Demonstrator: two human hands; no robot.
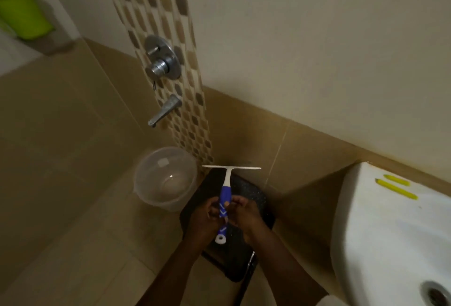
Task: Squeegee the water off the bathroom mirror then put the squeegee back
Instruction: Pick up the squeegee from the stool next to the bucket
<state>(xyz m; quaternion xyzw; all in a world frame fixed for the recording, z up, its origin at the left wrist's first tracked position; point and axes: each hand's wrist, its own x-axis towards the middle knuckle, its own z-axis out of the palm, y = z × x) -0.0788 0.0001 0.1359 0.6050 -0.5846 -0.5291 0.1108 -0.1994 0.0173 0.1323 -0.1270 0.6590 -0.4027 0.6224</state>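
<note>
Gripping the squeegee (224, 204), both hands hover between bucket (166, 178) and sink (380, 220).

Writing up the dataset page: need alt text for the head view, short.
Both hands, left hand and right hand, grip the blue handle of a white-bladed squeegee held over a dark stool on a beige tiled floor. A clear plastic bucket stands to the left below a wall tap; a white sink is at right.

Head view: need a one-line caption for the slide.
Both hands, left hand and right hand, hold a blue-and-white squeegee over a dark stool, between a clear bucket and white sink.
</note>
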